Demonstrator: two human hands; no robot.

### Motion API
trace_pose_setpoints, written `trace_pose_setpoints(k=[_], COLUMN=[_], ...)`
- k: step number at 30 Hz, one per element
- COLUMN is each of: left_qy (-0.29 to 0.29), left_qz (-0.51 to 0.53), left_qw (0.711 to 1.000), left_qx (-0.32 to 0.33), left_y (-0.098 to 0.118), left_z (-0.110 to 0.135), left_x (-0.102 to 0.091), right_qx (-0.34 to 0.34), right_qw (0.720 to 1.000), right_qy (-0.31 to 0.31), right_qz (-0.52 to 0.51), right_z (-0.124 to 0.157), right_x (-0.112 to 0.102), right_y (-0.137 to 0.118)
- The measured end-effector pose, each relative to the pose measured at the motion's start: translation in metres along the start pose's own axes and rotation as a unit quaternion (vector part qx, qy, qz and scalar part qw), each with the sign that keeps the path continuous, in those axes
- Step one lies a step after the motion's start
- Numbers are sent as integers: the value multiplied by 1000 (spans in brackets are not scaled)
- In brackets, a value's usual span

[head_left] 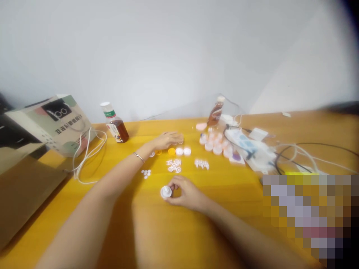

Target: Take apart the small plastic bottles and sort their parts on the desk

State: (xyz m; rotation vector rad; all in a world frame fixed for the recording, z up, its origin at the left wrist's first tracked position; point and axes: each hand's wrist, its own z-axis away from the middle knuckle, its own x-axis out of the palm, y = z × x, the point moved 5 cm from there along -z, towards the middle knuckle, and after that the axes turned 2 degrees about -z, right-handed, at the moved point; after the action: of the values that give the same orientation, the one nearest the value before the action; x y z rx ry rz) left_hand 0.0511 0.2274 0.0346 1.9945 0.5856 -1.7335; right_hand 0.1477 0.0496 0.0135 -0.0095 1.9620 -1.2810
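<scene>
"Gripping what, down at the near side?"

"Holding a small round white plastic cup-shaped part (pixel 166 192) in the right hand (pixel 183 191) — pinched at its edge between thumb and fingers, over the yellow-brown wooden table (pixel 174 239); can't tell whether resting on it"

"And reaching where with the left hand (pixel 167 140)?"

"Stretching farther out, palm down with fingers extended over pale round discs (pixel 175 143); can't tell whether closing on one or merely touching"

"Seeing what just in front of those fingertips?"

"Seeing a flat round yellow plastic disc (pixel 171 151) beside two round white plastic discs (pixel 179 151), all in a row"

"And between the hands?"

"Finding a cluster of white wheel-shaped plastic pieces (pixel 174 166), with small round white pellets (pixel 146 172) off to the left and small jagged white pieces (pixel 201 164) to the right"

"Noticing anything farther right?"

"Spotting grouped white-and-pink plastic containers (pixel 217 148) — just in front of a white-capped clear bottle of brown drink (pixel 215 114)"
</scene>
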Motion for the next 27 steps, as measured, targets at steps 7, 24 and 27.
trace_pose_setpoints(k=[7, 24, 27], left_qy=[2, 285, 239], left_qz=[-19, 118, 153], left_qw=[1000, 950, 957], left_qx=[-2, -39, -57], left_y=[-7, 32, 63], left_z=[-2, 59, 93], left_x=[-1, -95, -101], right_qx=[2, -8, -10], right_qw=[1000, 1000, 1000], right_qy=[-5, -4, -1], right_qz=[0, -5, -6], right_z=[0, 0, 0], right_x=[0, 1, 0], right_y=[2, 2, 1])
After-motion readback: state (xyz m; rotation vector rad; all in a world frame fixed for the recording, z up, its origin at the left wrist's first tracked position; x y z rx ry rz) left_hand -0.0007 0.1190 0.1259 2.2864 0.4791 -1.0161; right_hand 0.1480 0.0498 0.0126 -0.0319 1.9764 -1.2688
